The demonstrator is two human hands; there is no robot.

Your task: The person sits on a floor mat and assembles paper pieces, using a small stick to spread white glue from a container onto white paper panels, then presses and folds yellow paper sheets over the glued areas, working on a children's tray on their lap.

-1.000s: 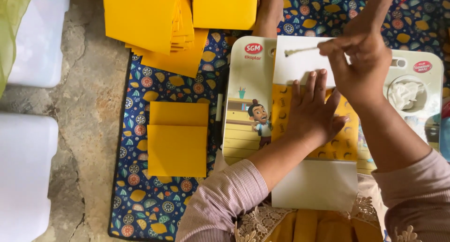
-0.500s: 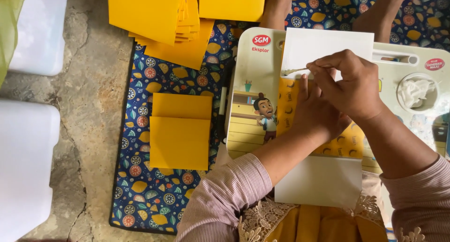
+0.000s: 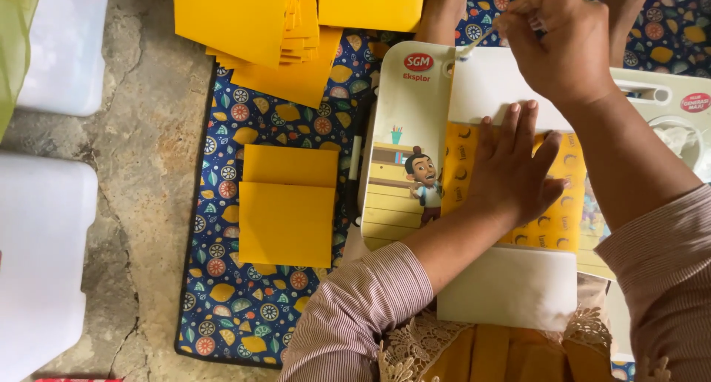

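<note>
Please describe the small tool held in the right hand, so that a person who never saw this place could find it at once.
Start at the large white plastic board with a cartoon figure lying on the patterned blue mat. At its top edge, the right hand pinches a thin pale stick with a whitish tip. Everything else nearby is flat yellow paper; this alone is slender and rod-like.

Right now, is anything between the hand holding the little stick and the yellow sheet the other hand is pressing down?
Nothing visible. The right hand with the stick hangs above the yellow sheet; the left hand lies flat, lower on it.
</note>
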